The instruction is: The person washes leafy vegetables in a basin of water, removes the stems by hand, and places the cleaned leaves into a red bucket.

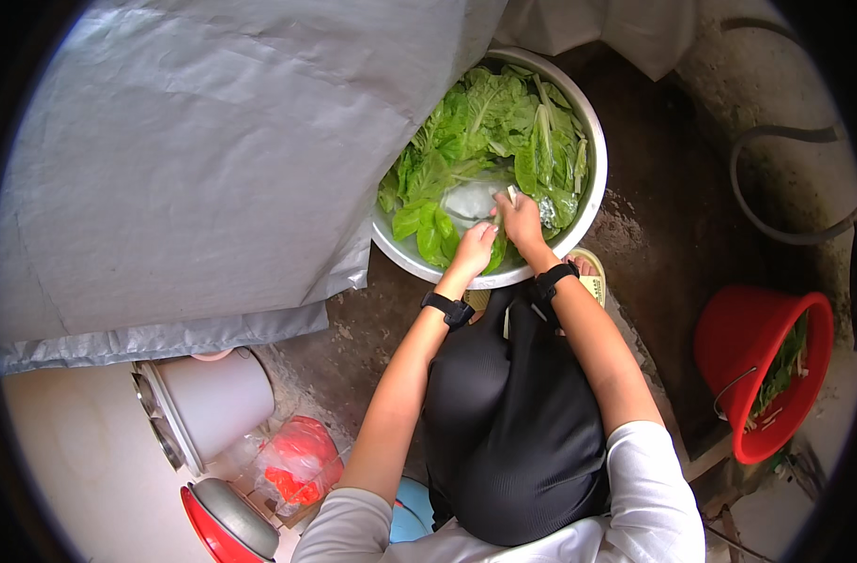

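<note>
A wide metal basin (595, 165) holds water and many leafy greens (488, 109), heaped mostly along its far and right sides. Both my hands are over its near part, close together. My left hand (476, 248) has its fingers closed at a green leaf with a pale stalk (499, 243), which hangs between the hands. My right hand (521, 217) pinches a short pale stalk piece (512, 195) between thumb and fingers. Each wrist wears a black band. Part of the basin's left rim is hidden by a grey sheet.
The grey plastic sheet (203, 162) covers the upper left. A red bucket (713, 345) with greens stands at the right, below a grey hose (738, 190). At lower left are a white bucket (224, 405), red plastic bags (305, 450) and a metal bowl (235, 514).
</note>
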Demonstrator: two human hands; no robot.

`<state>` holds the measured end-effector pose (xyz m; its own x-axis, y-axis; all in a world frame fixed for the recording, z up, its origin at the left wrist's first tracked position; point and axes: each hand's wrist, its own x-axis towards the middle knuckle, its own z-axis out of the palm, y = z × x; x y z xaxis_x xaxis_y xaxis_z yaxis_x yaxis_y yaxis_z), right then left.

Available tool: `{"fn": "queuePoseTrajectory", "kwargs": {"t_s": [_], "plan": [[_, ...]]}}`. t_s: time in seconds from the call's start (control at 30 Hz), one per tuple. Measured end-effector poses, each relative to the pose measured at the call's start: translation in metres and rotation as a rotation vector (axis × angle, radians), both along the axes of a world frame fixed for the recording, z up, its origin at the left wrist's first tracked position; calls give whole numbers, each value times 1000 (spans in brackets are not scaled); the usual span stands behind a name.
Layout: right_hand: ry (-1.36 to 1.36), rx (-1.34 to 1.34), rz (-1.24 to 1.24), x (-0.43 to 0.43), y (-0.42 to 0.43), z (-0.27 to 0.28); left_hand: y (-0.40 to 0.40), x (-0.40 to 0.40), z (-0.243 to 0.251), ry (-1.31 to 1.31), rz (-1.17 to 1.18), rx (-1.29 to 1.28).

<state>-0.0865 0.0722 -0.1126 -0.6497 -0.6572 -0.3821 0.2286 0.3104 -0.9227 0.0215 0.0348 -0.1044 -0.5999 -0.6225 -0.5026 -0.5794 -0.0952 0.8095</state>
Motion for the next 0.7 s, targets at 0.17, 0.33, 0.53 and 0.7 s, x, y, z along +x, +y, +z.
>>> {"fn": "queuePoseTrajectory", "kwargs": {"t_s": [0.17,0.33,0.53,0.7], "plan": [[-99,151,-12,-3,1,12,4,1,5,49,-35,14],[-51,9,4,-2,1,-2,0,0,4,-39,-13,-10],[-107,135,-27,-1,1,20,6,2,6,165,-78,-89],[-81,-34,-80,-1,0,5,2,1,4,96,-68,-72]]}}
